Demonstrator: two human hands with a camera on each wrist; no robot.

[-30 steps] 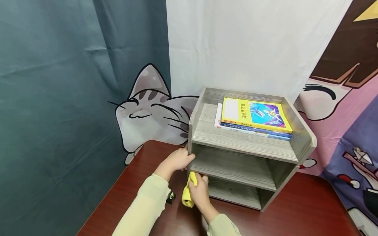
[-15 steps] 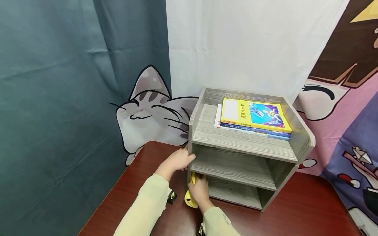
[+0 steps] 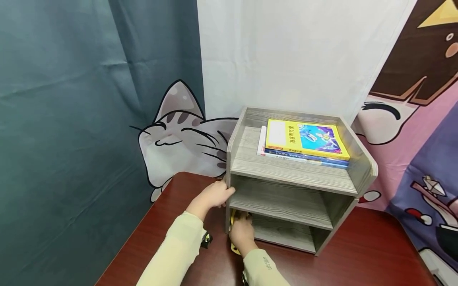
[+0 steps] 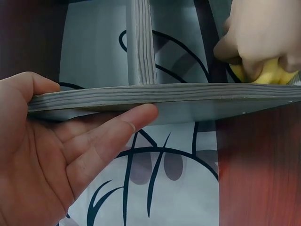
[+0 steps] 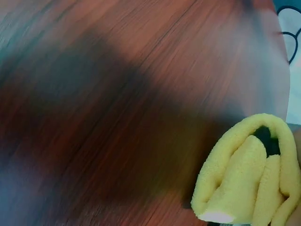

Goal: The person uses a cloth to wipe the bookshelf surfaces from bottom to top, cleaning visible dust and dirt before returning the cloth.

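Note:
A grey wood-grain desktop shelf (image 3: 290, 173) stands on a reddish-brown table. My left hand (image 3: 213, 194) grips the front edge of its left side panel (image 4: 183, 94), the thumb on the inner face and the fingers on the outer, as the left wrist view shows. My right hand (image 3: 242, 233) reaches into the left end of the lowest compartment, holding a folded yellow cloth (image 5: 240, 179) near the inside of that panel. In the head view most of the cloth is hidden behind the hand, with a bit hanging below it.
Several stacked books (image 3: 305, 139), a yellow one uppermost, lie on the shelf's top level. A white curtain (image 3: 293, 59) hangs behind the shelf, with cartoon-printed fabric at both sides. The table (image 3: 372, 246) extends past the shelf to the right.
My right hand has pushed the yellow cloth deeper into the lowest compartment, so less of it shows. My left hand keeps its grip on the side panel.

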